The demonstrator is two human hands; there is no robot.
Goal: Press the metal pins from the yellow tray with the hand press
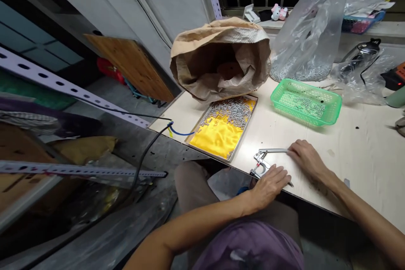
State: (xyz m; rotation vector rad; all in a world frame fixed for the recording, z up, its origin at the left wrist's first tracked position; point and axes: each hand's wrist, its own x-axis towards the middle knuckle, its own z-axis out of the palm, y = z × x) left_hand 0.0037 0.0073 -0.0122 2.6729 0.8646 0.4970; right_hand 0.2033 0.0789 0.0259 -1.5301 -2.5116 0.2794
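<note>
A silver spring-loaded hand plier point(261, 161) lies at the table's front edge, its two long handles spread apart. My left hand point(268, 183) rests over the lower handle and presses it to the tabletop, fingers together and covering most of it; the handle's tip shows beyond them. At the end of the upper handle, my right hand point(306, 158) has its fingers curled round the metal. To the left sits a shallow tray point(229, 159) lined with yellow cloth point(218, 137), with many small silver metal pieces point(236, 109) heaped toward its far side.
A green plastic basket point(332, 114) with some small metal pieces stands beyond my right hand. Behind the tray, a large brown paper sack point(190, 63) gapes open. A clear plastic bag point(310, 33) of metal pieces stands behind the basket. Black cable point(139, 164) hangs off the left edge.
</note>
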